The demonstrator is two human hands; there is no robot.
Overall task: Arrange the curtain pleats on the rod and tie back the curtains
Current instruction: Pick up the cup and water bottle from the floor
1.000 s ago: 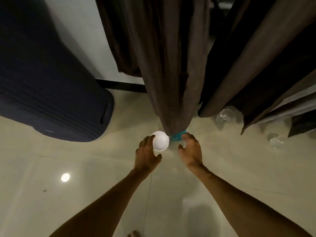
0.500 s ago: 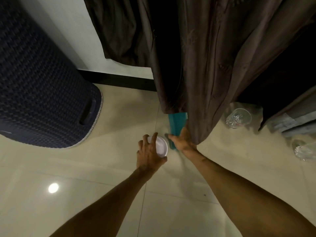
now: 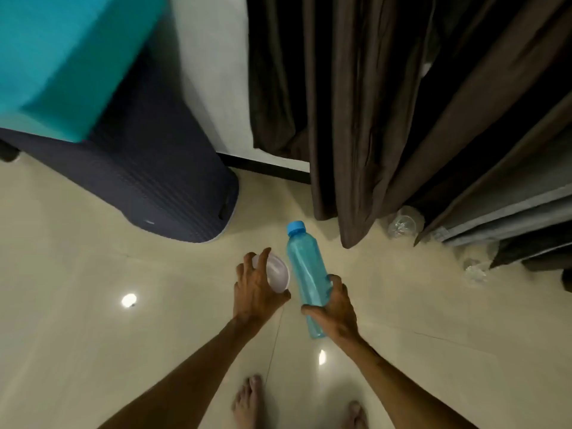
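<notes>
Dark brown curtains [image 3: 356,113] hang in folds from the top of the view down to the tiled floor. My left hand [image 3: 253,289] grips a small white cup [image 3: 277,272] from above. My right hand [image 3: 335,308] holds a blue plastic bottle [image 3: 305,270] with a blue cap, lifted off the floor and tilted, its cap pointing toward the curtain hem. Both hands are in front of and below the curtain, not touching it. The rod is out of view.
A dark woven basket [image 3: 148,181] with a teal cloth [image 3: 62,57] on it stands at left by the white wall. Clear glasses [image 3: 404,224] [image 3: 476,270] sit on the floor by the curtain hem at right. My bare feet [image 3: 247,404] stand below.
My right hand has pulled the blue bottle out from under the curtain hem and lifted it. The left hand still holds the white cup. The view has drawn back from the curtain.
</notes>
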